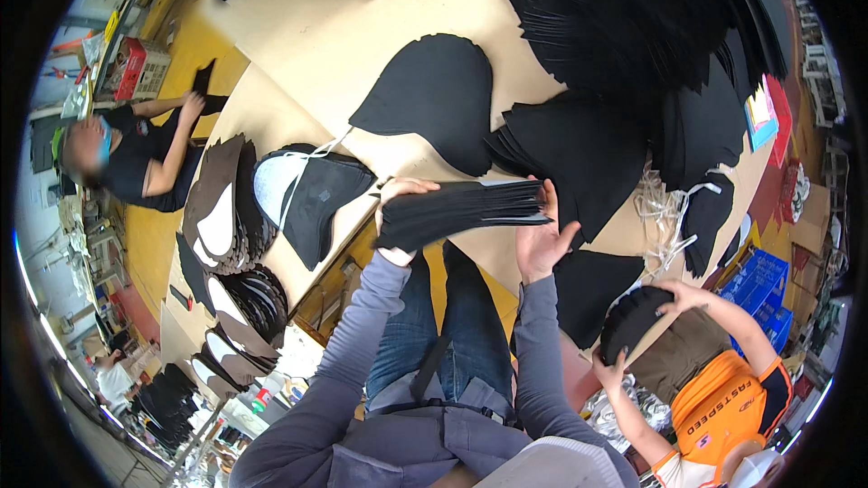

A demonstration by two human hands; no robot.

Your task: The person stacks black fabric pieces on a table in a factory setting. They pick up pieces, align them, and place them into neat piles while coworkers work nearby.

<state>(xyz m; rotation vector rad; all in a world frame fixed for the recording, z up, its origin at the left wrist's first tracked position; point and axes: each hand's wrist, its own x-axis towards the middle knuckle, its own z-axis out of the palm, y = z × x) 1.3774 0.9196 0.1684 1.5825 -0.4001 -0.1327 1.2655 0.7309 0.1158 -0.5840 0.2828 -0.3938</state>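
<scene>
Between my two hands is a thick stack of black cut pieces (461, 213), thin and sheet-like, held edge-up over the table's near edge. My left hand (400, 199) grips its left end, the fingers partly hidden by the stack. At the right end my right hand (542, 242) supports it, palm up and thumb spread, fingertips against the ends of the sheets. Just beyond lies a large black curved stack (434, 95). To the left sits a black bundle (321, 208) tied with white string (294, 183), a pale piece on its top.
Fanned black stacks (624, 18) cover the table's (307, 45) right side, with loose white strings (665, 217) nearby. Brown stacks (226, 199) line the left edge. A person in orange (723, 407) handles a black stack (633, 321) at right; another person (149, 154) stands left.
</scene>
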